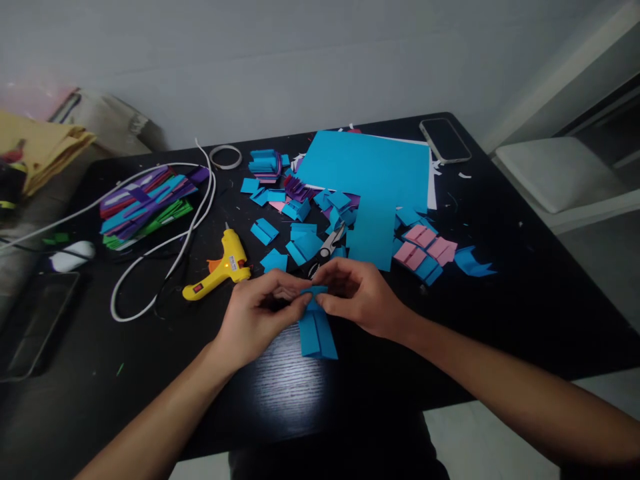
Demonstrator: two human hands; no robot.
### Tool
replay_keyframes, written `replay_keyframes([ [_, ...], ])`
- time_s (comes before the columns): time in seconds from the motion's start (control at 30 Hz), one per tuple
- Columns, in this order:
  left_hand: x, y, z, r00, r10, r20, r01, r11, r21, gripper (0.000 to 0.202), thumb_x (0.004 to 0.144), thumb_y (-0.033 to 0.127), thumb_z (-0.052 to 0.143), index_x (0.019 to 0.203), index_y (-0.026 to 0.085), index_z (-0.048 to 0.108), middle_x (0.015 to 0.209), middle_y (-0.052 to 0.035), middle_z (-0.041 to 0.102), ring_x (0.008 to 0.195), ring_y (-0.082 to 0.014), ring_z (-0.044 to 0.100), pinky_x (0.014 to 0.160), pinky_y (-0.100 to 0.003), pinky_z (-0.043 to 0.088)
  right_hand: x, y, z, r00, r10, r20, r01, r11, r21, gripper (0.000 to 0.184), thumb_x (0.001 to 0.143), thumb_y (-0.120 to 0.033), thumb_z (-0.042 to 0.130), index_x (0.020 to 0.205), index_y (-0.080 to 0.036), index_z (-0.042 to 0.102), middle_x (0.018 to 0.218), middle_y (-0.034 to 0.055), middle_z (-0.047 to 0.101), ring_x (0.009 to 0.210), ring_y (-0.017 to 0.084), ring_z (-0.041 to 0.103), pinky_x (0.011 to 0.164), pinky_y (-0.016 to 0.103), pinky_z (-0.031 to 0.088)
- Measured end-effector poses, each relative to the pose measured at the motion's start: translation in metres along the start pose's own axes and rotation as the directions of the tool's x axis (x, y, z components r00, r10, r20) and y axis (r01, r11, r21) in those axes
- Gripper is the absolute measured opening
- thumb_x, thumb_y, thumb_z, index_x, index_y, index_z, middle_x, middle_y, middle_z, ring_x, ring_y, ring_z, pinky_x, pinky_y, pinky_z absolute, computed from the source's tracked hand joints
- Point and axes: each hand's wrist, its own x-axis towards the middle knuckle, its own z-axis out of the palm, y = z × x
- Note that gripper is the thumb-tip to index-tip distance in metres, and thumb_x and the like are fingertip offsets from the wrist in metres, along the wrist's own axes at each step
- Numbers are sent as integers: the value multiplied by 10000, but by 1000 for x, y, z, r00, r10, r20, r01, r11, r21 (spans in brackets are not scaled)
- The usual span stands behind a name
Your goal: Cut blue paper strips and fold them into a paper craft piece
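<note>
My left hand and my right hand pinch a folded strip of blue paper between them, above the front part of the black table. The upper end of the strip lies between both thumbs and forefingers, and its creased lower part hangs toward me. Just beyond my fingers lies a pair of scissors, partly hidden by loose blue paper. A yellow glue gun rests to the left of my left hand. Folded blue pieces are scattered beyond both hands.
A large blue sheet lies at the back, with pink folded pieces nearer on the right. Bundled colored strips, a white cable and a tape roll occupy the left. A phone lies back right.
</note>
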Motion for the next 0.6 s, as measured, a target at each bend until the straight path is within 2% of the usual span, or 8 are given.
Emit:
replay_keyframes([
  [0.07, 1, 1, -3, 1000, -20, -23, 20, 1000, -11, 143, 838, 146, 800, 971, 196, 787, 758, 4, 768, 660, -107, 724, 612, -172, 589, 2, 0, -3, 1000, -4, 4, 4, 1000, 7, 275, 702, -201, 846, 940, -186, 709, 867, 8, 714, 759, 133, 671, 720, 272, 556],
  [0.17, 4, 3, -9, 992, -33, -120, 30, 999, -22, 126, 821, 146, 810, 938, 189, 789, 703, 17, 744, 618, -97, 697, 590, -167, 583, 6, -1, -8, 999, -36, -19, 37, 999, 32, 250, 695, -185, 842, 906, -182, 708, 824, -4, 700, 721, 123, 659, 717, 274, 556],
  [0.27, 7, 3, -13, 986, -31, -165, 26, 999, -29, 139, 801, 145, 821, 930, 184, 788, 692, 18, 734, 600, -96, 678, 578, -174, 579, 8, -1, -11, 998, -49, -32, 51, 997, 61, 203, 737, -218, 822, 904, -183, 713, 812, -1, 699, 711, 128, 658, 722, 288, 563],
  [0.43, 6, 1, -7, 994, -39, -101, 35, 999, -36, 127, 821, 160, 808, 941, 192, 779, 679, 22, 711, 598, -95, 663, 579, -181, 566, 4, -1, -5, 999, 12, 42, -14, 999, 40, 250, 743, -292, 864, 909, -183, 711, 837, 5, 697, 772, 144, 661, 746, 285, 550],
  [0.6, 4, -1, -1, 997, -75, -16, 74, 995, -68, 114, 857, 215, 786, 962, 181, 755, 729, -7, 714, 651, -124, 681, 619, -221, 581, 2, -1, -3, 996, 10, 87, -3, 997, -71, 241, 809, -390, 814, 857, -176, 714, 760, -2, 655, 688, 139, 596, 645, 270, 504],
])
